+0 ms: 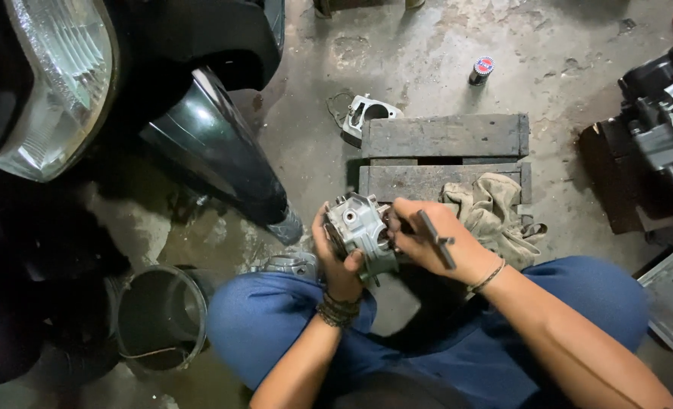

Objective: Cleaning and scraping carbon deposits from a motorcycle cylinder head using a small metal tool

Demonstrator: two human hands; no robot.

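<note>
Both hands grip a grey engine part (360, 231), red-labelled can (482, 70) beyond.

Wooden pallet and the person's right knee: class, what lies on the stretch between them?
In the head view, a crumpled beige rag lies between the wooden pallet and the right knee, draped partly over the pallet's near board.
</note>
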